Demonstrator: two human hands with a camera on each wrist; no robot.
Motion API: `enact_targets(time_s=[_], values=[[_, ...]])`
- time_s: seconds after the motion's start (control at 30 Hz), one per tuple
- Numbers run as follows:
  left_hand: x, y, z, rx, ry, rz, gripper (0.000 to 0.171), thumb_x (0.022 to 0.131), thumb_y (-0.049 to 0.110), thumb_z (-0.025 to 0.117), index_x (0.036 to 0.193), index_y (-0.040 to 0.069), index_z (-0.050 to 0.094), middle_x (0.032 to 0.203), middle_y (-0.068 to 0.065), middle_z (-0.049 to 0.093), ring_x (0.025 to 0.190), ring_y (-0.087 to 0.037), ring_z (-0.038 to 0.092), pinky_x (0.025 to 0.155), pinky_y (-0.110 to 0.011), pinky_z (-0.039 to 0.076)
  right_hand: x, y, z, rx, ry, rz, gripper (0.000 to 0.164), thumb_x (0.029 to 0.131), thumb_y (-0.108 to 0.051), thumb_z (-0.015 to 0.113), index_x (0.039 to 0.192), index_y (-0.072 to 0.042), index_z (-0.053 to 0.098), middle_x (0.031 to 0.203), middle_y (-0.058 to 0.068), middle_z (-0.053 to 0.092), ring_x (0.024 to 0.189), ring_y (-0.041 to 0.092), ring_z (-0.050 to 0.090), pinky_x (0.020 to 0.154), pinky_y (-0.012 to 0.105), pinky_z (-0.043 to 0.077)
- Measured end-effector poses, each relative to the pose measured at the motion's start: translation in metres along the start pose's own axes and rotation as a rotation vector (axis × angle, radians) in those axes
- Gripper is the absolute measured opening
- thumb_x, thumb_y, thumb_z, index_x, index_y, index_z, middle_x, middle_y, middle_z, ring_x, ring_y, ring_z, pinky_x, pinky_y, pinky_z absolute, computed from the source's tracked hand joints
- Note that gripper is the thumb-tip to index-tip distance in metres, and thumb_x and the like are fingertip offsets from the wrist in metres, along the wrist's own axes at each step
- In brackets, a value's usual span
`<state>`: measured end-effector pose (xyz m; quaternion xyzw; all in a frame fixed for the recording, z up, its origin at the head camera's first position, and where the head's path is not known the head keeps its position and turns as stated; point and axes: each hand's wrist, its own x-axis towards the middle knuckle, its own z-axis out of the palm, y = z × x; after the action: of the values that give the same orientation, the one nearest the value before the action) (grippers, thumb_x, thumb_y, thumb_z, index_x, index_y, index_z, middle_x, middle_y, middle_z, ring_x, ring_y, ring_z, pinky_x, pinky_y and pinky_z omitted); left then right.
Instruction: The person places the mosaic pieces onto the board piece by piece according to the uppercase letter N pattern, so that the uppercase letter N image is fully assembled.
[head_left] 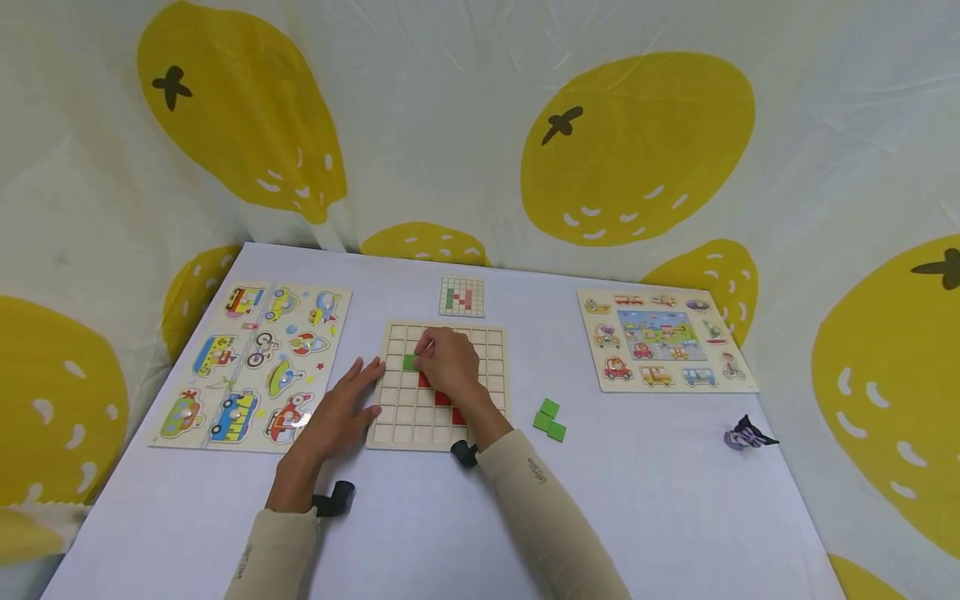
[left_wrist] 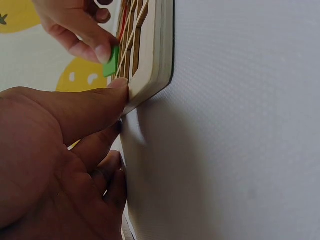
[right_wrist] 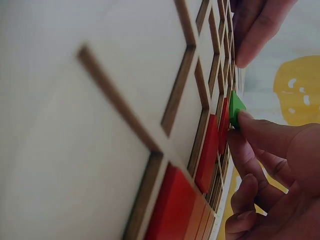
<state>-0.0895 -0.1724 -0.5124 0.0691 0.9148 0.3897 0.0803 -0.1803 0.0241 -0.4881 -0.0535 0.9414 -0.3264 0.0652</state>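
A wooden grid board (head_left: 384,433) lies flat on the table, with red square tiles (head_left: 442,399) set in a diagonal of its cells. My right hand (head_left: 450,362) is over the upper left of the grid and pinches a green square tile (head_left: 409,362) between thumb and finger. In the right wrist view that green tile (right_wrist: 235,109) stands tilted above the board's surface, close to a red tile (right_wrist: 207,152). Along the board's left edge rests my left hand (head_left: 341,408), its fingers loosely extended. The left wrist view shows its thumb (left_wrist: 95,107) touching the board's corner (left_wrist: 152,65).
Several loose green tiles (head_left: 550,421) lie right of the board. Behind it is a small pattern card (head_left: 461,297) with coloured squares. A vehicle puzzle (head_left: 251,367) lies left, another picture puzzle (head_left: 667,342) right. A small dark-and-purple object (head_left: 748,434) sits near the right edge.
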Motion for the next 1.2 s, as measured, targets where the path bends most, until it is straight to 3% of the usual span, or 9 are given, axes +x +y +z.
enact_targets(time_s=[0.3,0.63,0.97,1.2], values=[[-0.002,0.000,0.000,-0.002,0.009,0.014,0.073,0.098,0.003,0.071,0.164,0.011,0.040,0.175,-0.011,0.031,0.165,-0.043,0.016,0.128,-0.069,0.024,0.001,-0.004,0.001,-0.049,-0.037,0.018,0.011,0.092,-0.025,0.083,0.088,-0.023,0.073,0.077,-0.005,0.066,0.073,0.014,0.061,0.062,0.030,0.046],[-0.002,0.000,-0.001,0.008,0.004,0.013,0.073,0.098,0.004,0.071,0.164,0.011,0.041,0.175,-0.011,0.031,0.165,-0.042,0.017,0.128,-0.068,0.025,-0.021,0.009,-0.013,0.058,0.040,0.001,0.007,0.092,-0.022,0.083,0.097,-0.022,0.077,0.081,-0.006,0.070,0.078,0.014,0.063,0.067,0.030,0.048],[-0.003,0.001,-0.001,0.004,0.013,0.020,0.073,0.097,0.002,0.071,0.164,0.010,0.041,0.175,-0.012,0.032,0.165,-0.042,0.017,0.129,-0.067,0.024,-0.058,0.039,-0.046,0.115,0.135,0.035,0.015,0.088,-0.019,0.087,0.102,-0.021,0.080,0.082,-0.006,0.070,0.092,0.020,0.062,0.077,0.036,0.046],[0.000,0.000,-0.002,0.008,0.010,0.005,0.074,0.097,0.003,0.072,0.164,0.010,0.041,0.175,-0.014,0.031,0.165,-0.043,0.017,0.128,-0.068,0.024,-0.080,0.068,-0.068,0.097,0.161,0.114,0.020,0.086,-0.017,0.089,0.104,-0.021,0.080,0.085,-0.005,0.071,0.082,0.020,0.055,0.072,0.034,0.040]])
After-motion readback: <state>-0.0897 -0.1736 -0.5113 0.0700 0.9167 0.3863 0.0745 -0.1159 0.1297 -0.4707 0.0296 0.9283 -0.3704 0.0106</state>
